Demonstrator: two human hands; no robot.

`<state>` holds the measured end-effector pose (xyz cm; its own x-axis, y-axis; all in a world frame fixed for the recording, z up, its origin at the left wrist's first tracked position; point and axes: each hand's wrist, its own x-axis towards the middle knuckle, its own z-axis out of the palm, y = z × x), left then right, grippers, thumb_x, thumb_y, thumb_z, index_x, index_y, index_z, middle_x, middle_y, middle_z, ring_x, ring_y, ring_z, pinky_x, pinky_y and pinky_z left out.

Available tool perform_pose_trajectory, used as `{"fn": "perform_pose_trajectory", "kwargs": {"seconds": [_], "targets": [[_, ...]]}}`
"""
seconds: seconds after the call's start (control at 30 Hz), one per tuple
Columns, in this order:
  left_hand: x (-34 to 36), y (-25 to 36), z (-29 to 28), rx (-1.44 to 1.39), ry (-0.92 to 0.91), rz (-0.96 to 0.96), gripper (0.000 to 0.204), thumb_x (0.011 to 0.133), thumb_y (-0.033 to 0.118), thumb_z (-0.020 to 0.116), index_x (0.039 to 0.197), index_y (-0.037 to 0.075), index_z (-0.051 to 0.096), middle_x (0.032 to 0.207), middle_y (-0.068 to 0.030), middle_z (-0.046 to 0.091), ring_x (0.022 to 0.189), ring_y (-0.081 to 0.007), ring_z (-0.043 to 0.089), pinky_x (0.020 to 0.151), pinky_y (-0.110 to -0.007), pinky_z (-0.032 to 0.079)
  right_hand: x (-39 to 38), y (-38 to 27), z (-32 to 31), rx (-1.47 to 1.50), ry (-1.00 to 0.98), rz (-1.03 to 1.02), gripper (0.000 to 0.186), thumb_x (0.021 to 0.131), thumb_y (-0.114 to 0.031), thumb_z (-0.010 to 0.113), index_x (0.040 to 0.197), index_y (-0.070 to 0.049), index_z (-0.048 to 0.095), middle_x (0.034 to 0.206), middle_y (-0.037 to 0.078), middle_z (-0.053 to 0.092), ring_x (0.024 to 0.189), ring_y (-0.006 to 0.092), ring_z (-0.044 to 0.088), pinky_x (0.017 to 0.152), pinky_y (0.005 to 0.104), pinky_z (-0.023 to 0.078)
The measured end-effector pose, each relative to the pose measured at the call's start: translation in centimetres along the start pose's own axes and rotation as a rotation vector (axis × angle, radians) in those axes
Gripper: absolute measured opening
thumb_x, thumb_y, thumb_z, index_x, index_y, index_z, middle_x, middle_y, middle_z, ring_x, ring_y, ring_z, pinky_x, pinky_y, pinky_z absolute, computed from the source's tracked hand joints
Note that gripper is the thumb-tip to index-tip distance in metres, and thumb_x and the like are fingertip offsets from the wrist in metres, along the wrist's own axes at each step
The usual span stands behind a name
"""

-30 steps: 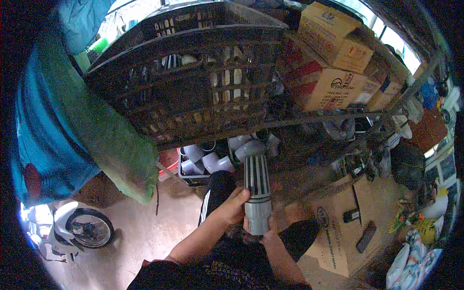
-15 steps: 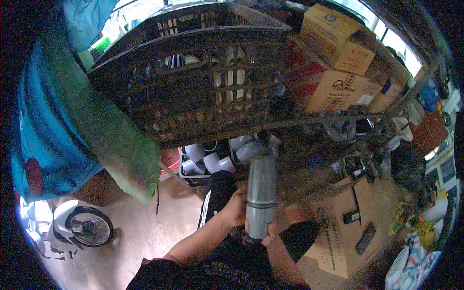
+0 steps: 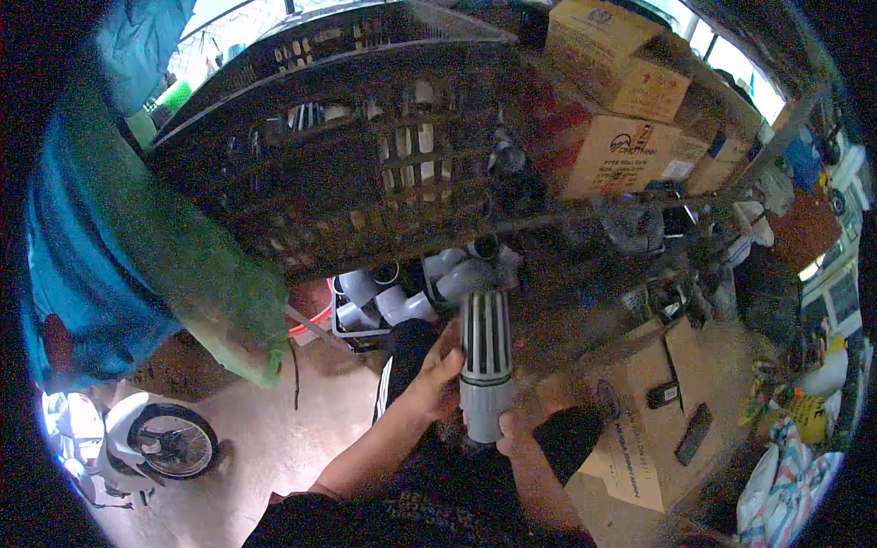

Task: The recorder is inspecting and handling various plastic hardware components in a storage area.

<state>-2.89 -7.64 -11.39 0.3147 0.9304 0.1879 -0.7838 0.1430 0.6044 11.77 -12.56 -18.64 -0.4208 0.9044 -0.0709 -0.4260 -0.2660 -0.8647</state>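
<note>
A grey plastic strainer fitting point(image 3: 486, 384), with long dark slots in its upper part and a ribbed collar below, stands roughly upright before my body. My right hand point(image 3: 519, 435) grips the collar from the lower right, thumb against its side. Along the left side of the slotted part, my left hand point(image 3: 440, 373) is curled against the fitting; some of its fingers are hidden behind it. Just beyond, grey pipe elbows point(image 3: 390, 301) lie in a dark crate.
A large dark slatted crate point(image 3: 320, 192) fills the far side. Cardboard boxes point(image 3: 630, 155) are stacked at far right. On flattened cardboard point(image 3: 630, 457) at right lie a black phone-like device point(image 3: 663, 395) and a dark remote-like object point(image 3: 694, 434). A motorbike wheel point(image 3: 174, 441) stands left.
The strainer's slots, smeared before, now show sharply, so the fitting appears to have turned in my hands. Both hands stay on it. The view has shifted slightly.
</note>
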Motion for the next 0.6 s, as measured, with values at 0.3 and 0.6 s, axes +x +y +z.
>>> {"fn": "perform_pose_trajectory", "kwargs": {"seconds": [0.3,0.6], "targets": [[-0.1,-0.3,-0.1,0.025,0.055,-0.048,0.053,0.088,0.038,0.046,0.129,0.007,0.033,0.119,-0.0123,0.05,0.104,-0.0247,0.052,0.089,-0.039,0.042,-1.2,3.1,-1.8,-0.14,0.085,0.002,0.041,0.076,-0.025,0.054,0.111,-0.002,0.048,0.097,0.004,0.056,0.088,0.0164,0.053,0.078,0.0324,0.045],[0.3,-1.0,-0.6,-0.072,-0.088,-0.046,0.055,0.088,0.037,0.046,0.131,0.008,0.03,0.125,-0.0121,0.045,0.11,-0.0245,0.049,0.09,-0.041,0.041,-1.3,4.5,-3.4,-0.036,0.02,0.037,0.053,0.08,-0.043,0.054,0.113,-0.001,0.047,0.104,0.005,0.056,0.093,0.0165,0.053,0.08,0.0333,0.045]]}}
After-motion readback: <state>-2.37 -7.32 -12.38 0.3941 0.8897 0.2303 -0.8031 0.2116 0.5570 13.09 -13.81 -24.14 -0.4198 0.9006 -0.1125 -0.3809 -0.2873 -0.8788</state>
